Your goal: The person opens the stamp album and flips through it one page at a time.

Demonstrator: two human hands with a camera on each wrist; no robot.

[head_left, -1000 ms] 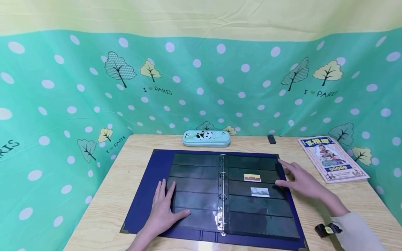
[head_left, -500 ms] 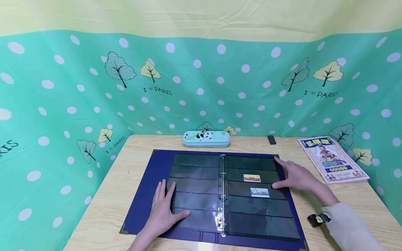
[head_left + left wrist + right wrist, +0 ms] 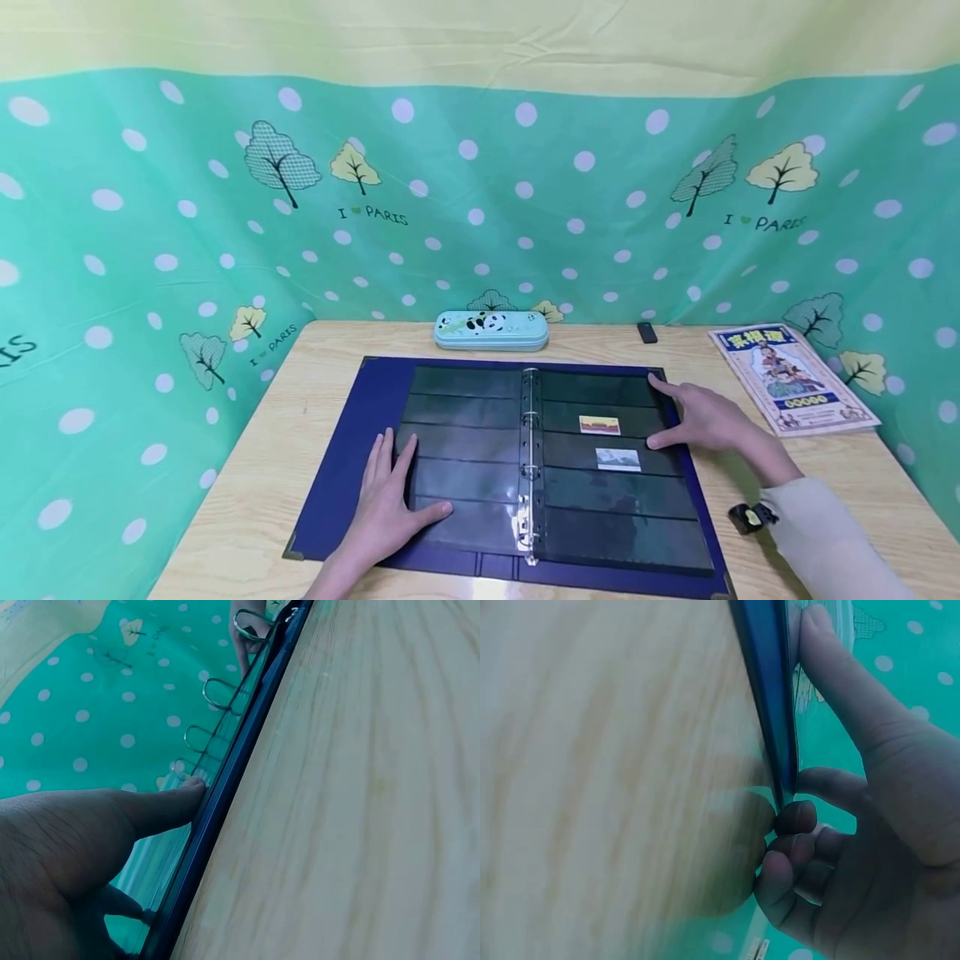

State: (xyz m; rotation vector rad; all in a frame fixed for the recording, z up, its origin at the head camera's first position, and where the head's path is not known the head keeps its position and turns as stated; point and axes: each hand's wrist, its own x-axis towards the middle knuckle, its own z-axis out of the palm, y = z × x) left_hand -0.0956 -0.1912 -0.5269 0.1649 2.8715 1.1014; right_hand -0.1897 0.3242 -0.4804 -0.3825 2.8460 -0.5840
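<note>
A ring-bound stamp album [image 3: 330,467] with a dark blue cover lies open on the table. Its black pocket pages carry two stamps on the right: a red-and-yellow stamp [image 3: 599,425] and, one row lower, a grey-white stamp [image 3: 618,460]. My left hand [image 3: 386,508] rests with fingers spread on the left page; its thumb [image 3: 169,806] points towards the metal rings. At the upper right edge of the right page, my right hand [image 3: 705,417] touches the page with thumb and index finger stretched apart. The right wrist view shows its other fingers [image 3: 791,859] curled beside the cover's edge.
A blue panda pencil case [image 3: 491,331] stands behind the album. A small black object [image 3: 647,333] lies at the back right, near a printed booklet [image 3: 795,383]. Polka-dotted green cloth [image 3: 480,217] hangs around the wooden table [image 3: 225,500].
My right hand has shifted a little left, from the album's edge onto the right page. My left hand and both stamps stay where they were.
</note>
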